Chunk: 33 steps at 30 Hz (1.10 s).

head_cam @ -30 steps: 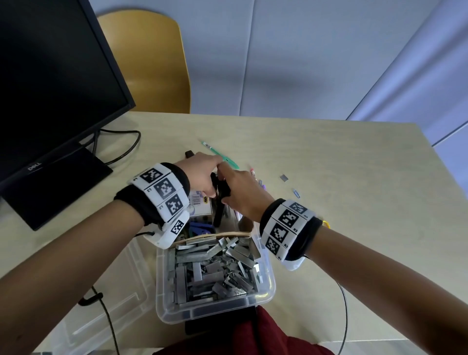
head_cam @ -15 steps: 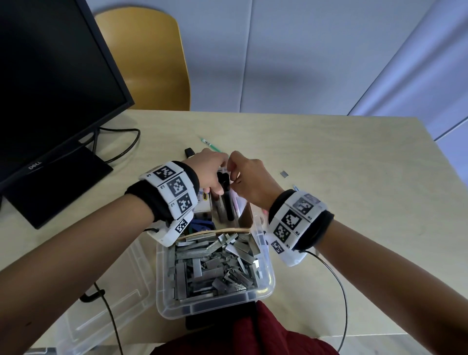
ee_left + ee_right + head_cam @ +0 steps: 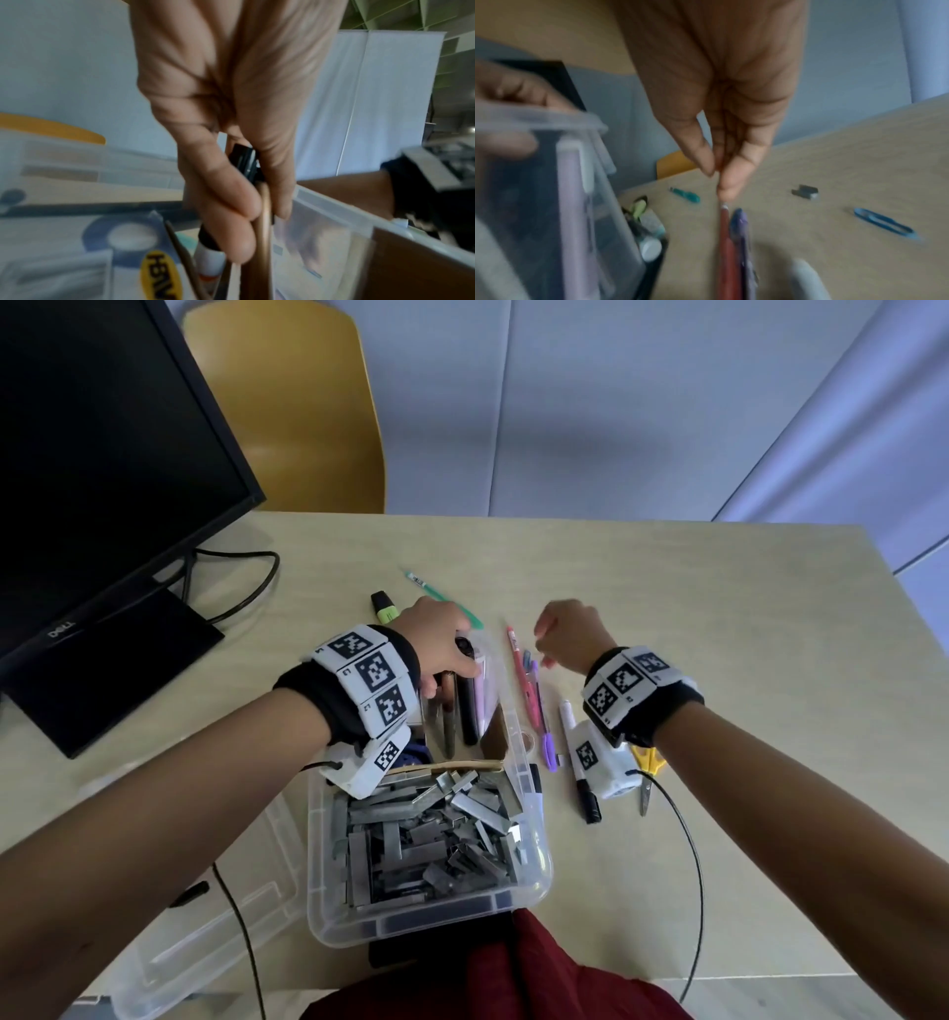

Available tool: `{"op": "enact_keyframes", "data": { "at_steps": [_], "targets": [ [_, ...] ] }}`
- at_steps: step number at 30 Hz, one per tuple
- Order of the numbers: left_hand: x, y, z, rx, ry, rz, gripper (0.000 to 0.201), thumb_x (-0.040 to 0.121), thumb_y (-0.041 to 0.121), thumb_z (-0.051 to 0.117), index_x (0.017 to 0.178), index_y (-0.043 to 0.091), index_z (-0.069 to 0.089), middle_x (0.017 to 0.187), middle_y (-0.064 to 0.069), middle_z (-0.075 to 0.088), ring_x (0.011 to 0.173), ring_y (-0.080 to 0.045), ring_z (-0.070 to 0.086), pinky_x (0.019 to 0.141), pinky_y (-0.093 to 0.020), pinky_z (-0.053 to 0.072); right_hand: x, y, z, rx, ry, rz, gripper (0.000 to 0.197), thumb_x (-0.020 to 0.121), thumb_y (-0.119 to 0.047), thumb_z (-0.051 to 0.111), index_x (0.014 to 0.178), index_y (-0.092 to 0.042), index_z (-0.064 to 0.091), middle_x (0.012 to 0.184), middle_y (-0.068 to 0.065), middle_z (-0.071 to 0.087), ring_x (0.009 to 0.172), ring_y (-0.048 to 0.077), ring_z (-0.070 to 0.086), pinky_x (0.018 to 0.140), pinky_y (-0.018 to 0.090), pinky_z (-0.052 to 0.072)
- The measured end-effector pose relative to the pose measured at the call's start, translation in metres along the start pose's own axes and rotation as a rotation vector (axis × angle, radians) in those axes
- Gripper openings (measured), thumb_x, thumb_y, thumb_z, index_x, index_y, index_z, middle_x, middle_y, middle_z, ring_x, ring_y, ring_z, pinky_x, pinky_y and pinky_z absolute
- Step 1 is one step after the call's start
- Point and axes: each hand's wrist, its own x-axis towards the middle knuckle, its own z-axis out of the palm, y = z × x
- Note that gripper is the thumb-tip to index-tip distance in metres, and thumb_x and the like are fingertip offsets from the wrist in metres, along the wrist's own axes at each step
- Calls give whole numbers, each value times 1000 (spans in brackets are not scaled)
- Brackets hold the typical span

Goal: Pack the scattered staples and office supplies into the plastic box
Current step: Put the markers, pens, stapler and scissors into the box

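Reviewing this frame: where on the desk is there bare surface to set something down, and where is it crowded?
Bare desk runs along the far edge and the whole right side, past the right hand; only a loose staple and a blue paper clip lie there. It is crowded between the plastic box and the scissors, where pens and a marker lie.

The pale wooden surface [image 3: 667, 618] carries a clear plastic box [image 3: 534, 875] at the near edge, its lid [image 3: 205, 942] lying left of it. Right of the box lie a red pen [image 3: 521, 670], a purple pen [image 3: 544, 737], a white marker [image 3: 575, 752] and yellow-handled scissors [image 3: 648, 767]. Beyond are a green pen [image 3: 436, 593] and a highlighter [image 3: 384, 607]. A monitor base [image 3: 128, 654] stands far left.
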Motion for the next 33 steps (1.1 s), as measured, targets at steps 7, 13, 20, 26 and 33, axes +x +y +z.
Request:
{"op": "enact_keyframes", "data": {
  "at_steps": [7, 13, 20, 26, 33],
  "targets": [
    [7, -6, 0, -26, -20, 20, 49, 82, 28, 69, 67, 29, 23, 68, 5, 25, 58, -29, 68, 40, -20, 33, -13, 24, 38, -285, -222, 197, 22, 80, -8, 57, 66, -7, 39, 82, 13, 57, 85, 31, 63, 67, 32, 51],
    [12, -9, 3, -16, -13, 31, 49, 80, 29, 70, 67, 30, 22, 83, 0, 34, 40, -16, 62, 41, -21, 34, -12, 31, 43, -174, -194, 275, 25, 81, -24, 60, 70, -9, 43, 72, 4, 45, 75, 25, 50, 59, 27, 40],
    [5, -4, -1, 0, -36, 19, 30, 82, 28, 68, 82, 22, 39, 85, -6, 41, 58, -24, 68, 44, -22, 32, 2, 12, 47, -105, -147, 199, 25, 84, -16, 49, 62, -10, 38, 76, 10, 50, 73, 28, 50, 53, 26, 35],
    [0, 1, -3, 123, -46, 2, 28, 80, 18, 68, 98, 8, 49, 97, -15, 52, 58, -29, 66, 40, -22, 36, -4, 4, 58, -305, -194, 99, 24, 91, -14, 46, 108, 2, 53, 112, 18, 57, 102, 36, 57, 73, 34, 42],
    [1, 5, 2, 277, -13, -23, 48, 79, 10, 70, 121, 3, 47, 119, -17, 50, 50, -12, 40, 59, -28, 42, -3, 3, 45, -123, -225, 129, 14, 91, -15, 39, 85, -5, 46, 88, 17, 55, 91, 32, 57, 68, 29, 38]
  ]
}}
